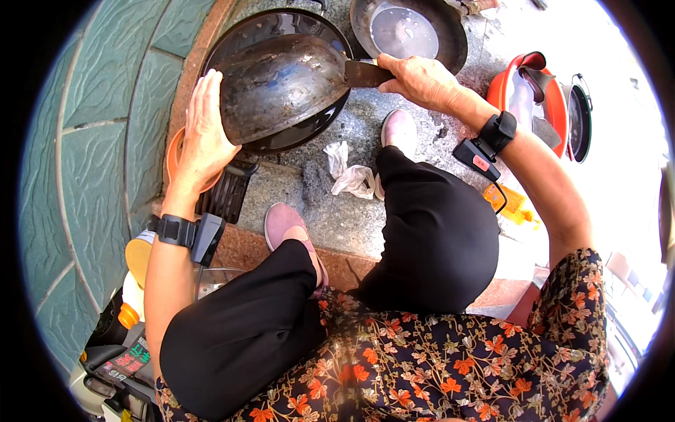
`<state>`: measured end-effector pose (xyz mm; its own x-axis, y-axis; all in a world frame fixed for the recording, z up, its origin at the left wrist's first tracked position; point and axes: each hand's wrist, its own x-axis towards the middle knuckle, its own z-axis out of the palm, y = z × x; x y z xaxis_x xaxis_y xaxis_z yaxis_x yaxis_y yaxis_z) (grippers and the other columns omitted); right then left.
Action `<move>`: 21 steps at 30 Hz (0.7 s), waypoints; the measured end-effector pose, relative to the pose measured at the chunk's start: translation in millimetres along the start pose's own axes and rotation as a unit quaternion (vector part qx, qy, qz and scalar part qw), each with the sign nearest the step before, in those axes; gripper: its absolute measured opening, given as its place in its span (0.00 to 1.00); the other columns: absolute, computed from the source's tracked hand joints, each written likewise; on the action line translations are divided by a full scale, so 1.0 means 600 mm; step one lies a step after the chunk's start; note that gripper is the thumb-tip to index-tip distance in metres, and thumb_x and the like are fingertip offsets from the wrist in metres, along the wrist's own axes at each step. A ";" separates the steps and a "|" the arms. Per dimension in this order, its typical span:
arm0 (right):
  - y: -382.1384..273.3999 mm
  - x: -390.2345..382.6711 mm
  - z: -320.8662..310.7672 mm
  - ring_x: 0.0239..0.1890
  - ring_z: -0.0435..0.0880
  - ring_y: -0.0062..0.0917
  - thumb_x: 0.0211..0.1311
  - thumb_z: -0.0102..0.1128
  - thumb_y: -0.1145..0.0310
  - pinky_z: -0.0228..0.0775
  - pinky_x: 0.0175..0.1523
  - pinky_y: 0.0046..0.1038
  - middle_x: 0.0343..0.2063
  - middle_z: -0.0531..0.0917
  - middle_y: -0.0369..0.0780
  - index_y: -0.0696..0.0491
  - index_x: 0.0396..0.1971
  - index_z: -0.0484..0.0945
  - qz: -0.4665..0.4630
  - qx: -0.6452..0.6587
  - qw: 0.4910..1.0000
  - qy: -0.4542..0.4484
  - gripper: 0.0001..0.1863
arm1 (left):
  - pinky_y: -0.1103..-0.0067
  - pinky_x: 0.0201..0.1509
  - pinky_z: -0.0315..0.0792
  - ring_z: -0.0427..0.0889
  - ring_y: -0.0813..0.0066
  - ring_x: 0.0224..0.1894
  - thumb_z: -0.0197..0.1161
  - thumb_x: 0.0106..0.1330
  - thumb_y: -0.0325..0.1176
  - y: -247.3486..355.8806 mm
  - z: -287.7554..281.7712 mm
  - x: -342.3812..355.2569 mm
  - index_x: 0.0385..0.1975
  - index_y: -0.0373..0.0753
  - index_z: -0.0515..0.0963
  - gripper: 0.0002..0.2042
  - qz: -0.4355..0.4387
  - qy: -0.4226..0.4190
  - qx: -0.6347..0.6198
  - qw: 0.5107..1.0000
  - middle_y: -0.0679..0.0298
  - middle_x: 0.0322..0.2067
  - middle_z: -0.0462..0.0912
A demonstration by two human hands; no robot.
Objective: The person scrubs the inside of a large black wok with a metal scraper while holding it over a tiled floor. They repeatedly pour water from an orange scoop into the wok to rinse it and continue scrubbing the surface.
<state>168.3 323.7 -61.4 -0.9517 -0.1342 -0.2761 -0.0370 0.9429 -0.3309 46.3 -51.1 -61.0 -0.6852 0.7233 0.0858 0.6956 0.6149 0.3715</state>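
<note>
A dark, worn wok (285, 88) is tilted over a large round black basin (318, 126), its scuffed outer side turned up. My right hand (422, 81) is closed round the wok's flat handle, on the right. At the opposite end, my left hand (205, 133) holds the rim, fingers stretched along the edge and thumb near its lower side. The wok hides much of the basin, and its inside cannot be seen. Just beyond my right hand sits a second wok (451, 49) with cloudy, bubbly liquid in it.
Right of my arm stand an orange-red basin (560, 95), a black bucket (579, 123) and a yellow bottle (513, 204). Crumpled white plastic (351, 177) lies between my feet. A black slatted crate (226, 197) and an orange bowl (173, 151) sit by the green tiled wall (98, 91).
</note>
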 end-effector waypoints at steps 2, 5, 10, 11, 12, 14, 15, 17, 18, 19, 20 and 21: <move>0.001 0.002 -0.001 0.38 0.85 0.50 0.67 0.63 0.55 0.75 0.42 0.49 0.29 0.85 0.50 0.51 0.49 0.70 -0.011 -0.002 1.000 0.000 0.20 | 0.64 0.81 0.49 0.53 0.50 0.77 0.73 0.51 0.30 0.000 0.001 0.000 0.75 0.35 0.49 0.51 0.003 0.000 -0.003 1.000 0.47 0.74 0.54; -0.007 0.002 -0.005 0.38 0.85 0.50 0.66 0.64 0.56 0.75 0.42 0.48 0.29 0.85 0.50 0.51 0.49 0.71 -0.012 -0.003 1.000 -0.003 0.20 | 0.64 0.81 0.49 0.53 0.51 0.77 0.74 0.50 0.29 0.000 -0.001 -0.002 0.75 0.35 0.48 0.51 0.003 0.000 -0.003 1.000 0.48 0.74 0.54; -0.031 -0.003 -0.011 0.42 0.86 0.49 0.66 0.63 0.56 0.77 0.45 0.49 0.33 0.86 0.49 0.50 0.48 0.72 0.005 0.007 1.000 -0.017 0.18 | 0.64 0.81 0.49 0.53 0.51 0.77 0.75 0.50 0.30 -0.002 0.000 -0.005 0.75 0.36 0.49 0.52 0.004 0.003 -0.006 1.000 0.49 0.74 0.55; -0.031 -0.003 -0.010 0.43 0.86 0.49 0.66 0.63 0.55 0.77 0.46 0.49 0.33 0.86 0.48 0.50 0.48 0.72 0.000 0.010 1.000 -0.010 0.18 | 0.63 0.80 0.49 0.53 0.50 0.77 0.75 0.51 0.33 -0.003 0.001 -0.004 0.75 0.36 0.50 0.51 0.008 0.006 -0.011 1.000 0.48 0.74 0.55; -0.030 -0.005 -0.008 0.43 0.86 0.48 0.66 0.63 0.55 0.77 0.46 0.49 0.34 0.86 0.48 0.49 0.47 0.72 -0.006 0.012 1.000 -0.003 0.18 | 0.62 0.80 0.49 0.53 0.50 0.76 0.76 0.52 0.35 -0.005 0.001 -0.004 0.75 0.37 0.51 0.50 0.011 0.008 -0.015 1.000 0.48 0.73 0.56; -0.030 -0.006 -0.006 0.44 0.86 0.48 0.66 0.63 0.54 0.77 0.46 0.49 0.35 0.86 0.47 0.49 0.47 0.72 -0.010 0.011 1.000 0.003 0.18 | 0.64 0.81 0.49 0.53 0.51 0.77 0.75 0.49 0.30 -0.002 0.000 -0.002 0.75 0.36 0.49 0.52 0.003 0.000 -0.013 1.000 0.49 0.74 0.55; -0.031 -0.006 -0.006 0.44 0.86 0.48 0.66 0.63 0.54 0.77 0.46 0.49 0.36 0.86 0.47 0.48 0.47 0.72 -0.009 0.009 1.000 0.001 0.18 | 0.65 0.81 0.48 0.52 0.52 0.77 0.75 0.47 0.27 0.000 0.001 -0.002 0.75 0.36 0.48 0.53 -0.002 -0.005 -0.011 1.000 0.49 0.74 0.54; -0.037 -0.005 -0.007 0.45 0.86 0.47 0.67 0.63 0.53 0.77 0.45 0.50 0.36 0.86 0.46 0.48 0.47 0.72 -0.010 0.008 1.000 -0.005 0.18 | 0.65 0.81 0.48 0.52 0.52 0.77 0.75 0.47 0.27 0.000 0.002 -0.003 0.75 0.36 0.48 0.54 -0.005 -0.004 -0.013 1.000 0.49 0.74 0.54; -0.042 -0.003 -0.009 0.45 0.86 0.47 0.67 0.63 0.53 0.77 0.45 0.50 0.37 0.86 0.46 0.48 0.47 0.72 -0.011 0.011 1.000 -0.009 0.18 | 0.65 0.81 0.48 0.52 0.52 0.77 0.75 0.47 0.27 -0.001 0.002 -0.004 0.75 0.36 0.49 0.54 -0.007 -0.004 -0.013 1.000 0.50 0.74 0.54; -0.048 -0.002 -0.012 0.45 0.86 0.48 0.67 0.62 0.53 0.77 0.45 0.50 0.37 0.86 0.46 0.47 0.47 0.72 -0.013 0.013 1.000 -0.012 0.18 | 0.65 0.81 0.48 0.52 0.53 0.77 0.75 0.47 0.27 -0.003 0.002 -0.005 0.75 0.36 0.49 0.54 -0.007 -0.003 -0.015 1.000 0.50 0.74 0.54; -0.052 0.000 -0.014 0.45 0.86 0.48 0.67 0.62 0.53 0.77 0.45 0.50 0.37 0.86 0.46 0.47 0.47 0.71 -0.011 0.008 1.000 -0.015 0.18 | 0.65 0.81 0.48 0.52 0.53 0.78 0.75 0.47 0.27 -0.005 0.003 -0.005 0.75 0.37 0.49 0.54 -0.006 -0.002 -0.018 1.000 0.50 0.74 0.54; -0.057 0.001 -0.016 0.45 0.86 0.48 0.67 0.62 0.53 0.77 0.45 0.50 0.37 0.86 0.46 0.47 0.47 0.71 -0.010 0.004 1.000 -0.018 0.18 | 0.65 0.82 0.48 0.51 0.53 0.78 0.75 0.47 0.27 -0.006 0.003 -0.006 0.75 0.37 0.49 0.54 -0.006 -0.001 -0.021 1.000 0.50 0.74 0.54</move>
<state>166.1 294.1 -41.6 -0.9393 -0.1634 -0.3016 -0.0530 0.9378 -0.3431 46.4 -55.3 -64.5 -0.6928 0.7166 0.0803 0.6781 0.6097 0.4104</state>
